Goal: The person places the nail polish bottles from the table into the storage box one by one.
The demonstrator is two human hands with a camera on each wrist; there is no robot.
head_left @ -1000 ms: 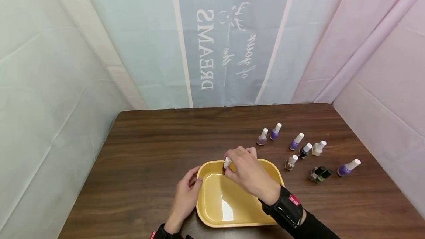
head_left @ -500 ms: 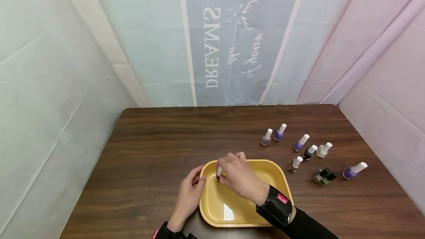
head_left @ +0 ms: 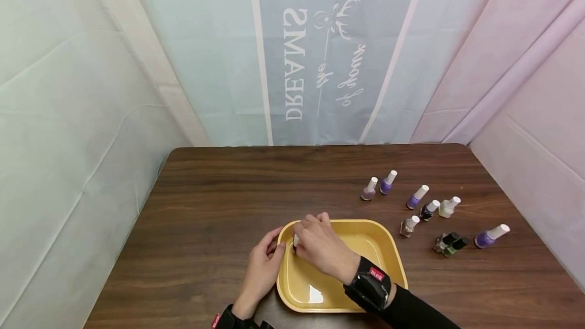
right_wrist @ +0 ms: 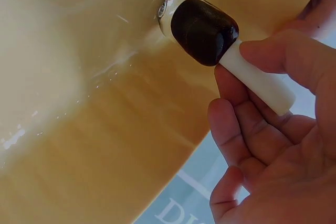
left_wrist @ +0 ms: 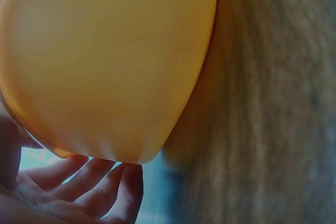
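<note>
In the head view my right hand (head_left: 323,248) reaches into the yellow tray (head_left: 343,304) near its far left corner. Thumb and fingers pinch the white cap of a nail polish bottle (right_wrist: 205,31), dark brown to black inside. The right wrist view shows this bottle tilted, its glass base at the tray's inner corner. From above, my fingers hide most of it. My left hand (head_left: 261,270) holds the tray's left end, thumb at the rim and fingertips against the outer wall, as the left wrist view also shows.
Several nail polish bottles stand right of the tray: mauve (head_left: 368,193), purple (head_left: 386,187), another purple (head_left: 414,201), dark (head_left: 427,212), white (head_left: 446,210) and glittery (head_left: 407,228). Two black-capped bottles (head_left: 445,243) sit close together near a purple one (head_left: 484,239). The brown table (head_left: 219,192) meets fabric walls.
My right hand has moved left and slightly down with the nail polish bottle, toward the tray's left corner. My left hand stays at the tray's end. The head view has shifted slightly.
</note>
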